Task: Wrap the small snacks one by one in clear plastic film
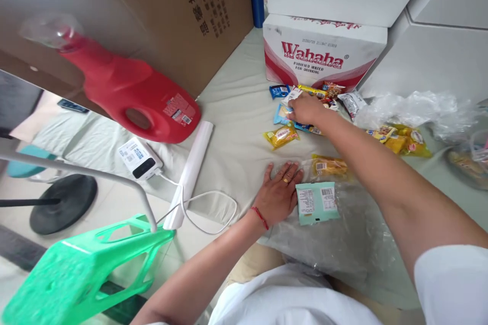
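Note:
My left hand (279, 191) lies flat, palm down, on a clear plastic bag (335, 236) spread on the pale sheet, fingers apart; a ring and a red wrist string show. A mint-green snack packet (317, 203) rests just right of it, a yellow packet (329, 166) behind that. My right hand (306, 108) reaches far forward into a cluster of small snack packets (305, 92) before the Wahaha box (324, 51), fingers closed on a light blue and white packet (286, 109). Another yellow packet (281, 136) lies alone between the hands.
A red detergent jug (129, 92) lies on its side at left, beside a white power bank (138, 157) with a cable and a white tube (190, 172). A large cardboard box (171, 5) stands behind. Crumpled clear plastic (412, 109) with yellow packets sits right. A green stool (80, 269) lies lower left.

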`<state>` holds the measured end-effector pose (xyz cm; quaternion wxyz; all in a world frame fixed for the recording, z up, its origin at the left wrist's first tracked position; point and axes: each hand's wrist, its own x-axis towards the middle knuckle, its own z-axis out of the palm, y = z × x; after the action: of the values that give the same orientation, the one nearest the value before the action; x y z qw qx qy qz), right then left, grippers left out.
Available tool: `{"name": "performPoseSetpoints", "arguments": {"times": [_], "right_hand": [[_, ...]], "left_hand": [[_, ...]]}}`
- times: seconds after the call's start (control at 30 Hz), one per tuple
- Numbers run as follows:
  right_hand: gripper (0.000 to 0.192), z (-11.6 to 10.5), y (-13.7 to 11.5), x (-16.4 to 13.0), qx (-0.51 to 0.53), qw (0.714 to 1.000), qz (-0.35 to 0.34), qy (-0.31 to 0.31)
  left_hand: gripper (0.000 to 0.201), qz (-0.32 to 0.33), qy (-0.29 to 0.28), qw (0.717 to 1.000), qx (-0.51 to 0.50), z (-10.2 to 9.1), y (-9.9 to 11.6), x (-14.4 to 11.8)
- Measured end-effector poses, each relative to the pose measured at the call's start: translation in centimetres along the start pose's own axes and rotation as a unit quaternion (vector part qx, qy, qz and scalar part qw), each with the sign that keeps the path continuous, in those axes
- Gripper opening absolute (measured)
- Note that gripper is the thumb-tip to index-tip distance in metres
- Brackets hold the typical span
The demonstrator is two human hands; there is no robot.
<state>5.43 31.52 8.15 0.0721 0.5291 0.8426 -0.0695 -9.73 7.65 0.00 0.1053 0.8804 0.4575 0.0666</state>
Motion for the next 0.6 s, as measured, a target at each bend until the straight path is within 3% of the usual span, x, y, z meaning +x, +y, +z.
{"name": "performPoseSetpoints", "arguments": {"times": [0.07, 0.13, 0.17, 0.23, 0.33, 0.4, 0.5, 0.6], "right_hand": [[0.053, 0.6, 0.0, 2.5, 0.012, 0.997, 0.011, -0.078], [0.057, 0.7, -0.1, 3.0, 0.028, 0.992, 0.019, -0.12], [0.057, 0.6, 0.0, 2.6, 0.031, 0.992, 0.023, -0.117], [0.054, -0.1, 0.3, 0.6, 0.031, 0.998, 0.022, -0.051], [0.049, -1.6, 1.1, -4.7, 0.06, 0.99, 0.019, 0.123], [0.049, -2.1, 1.3, -9.4, 0.153, 0.97, 0.007, 0.19], [0.045, -0.8, 0.5, -16.7, 0.293, 0.942, -0.069, 0.148], [0.034, 3.4, -1.4, -22.0, 0.236, 0.955, -0.124, 0.127]], "left_hand": [[0.056, 0.001, 0.002, 1.0, 0.002, 0.0, 0.0, 0.0], [0.056, 0.003, 0.003, 1.0, 0.002, 0.0, 0.0, 0.1], [0.056, 0.003, 0.004, 1.0, 0.002, 0.0, 0.0, 0.1], [0.056, 0.001, 0.003, 1.0, 0.0, -0.1, 0.0, 0.1], [0.055, -0.001, 0.003, 1.0, -0.004, -0.2, 0.1, 0.1], [0.054, -0.001, 0.007, 1.0, -0.007, -0.1, 0.1, 0.1], [0.053, 0.001, 0.014, 1.0, -0.011, 0.1, 0.1, 0.2], [0.053, 0.006, 0.019, 1.0, -0.013, 0.3, 0.0, 0.2]]}}
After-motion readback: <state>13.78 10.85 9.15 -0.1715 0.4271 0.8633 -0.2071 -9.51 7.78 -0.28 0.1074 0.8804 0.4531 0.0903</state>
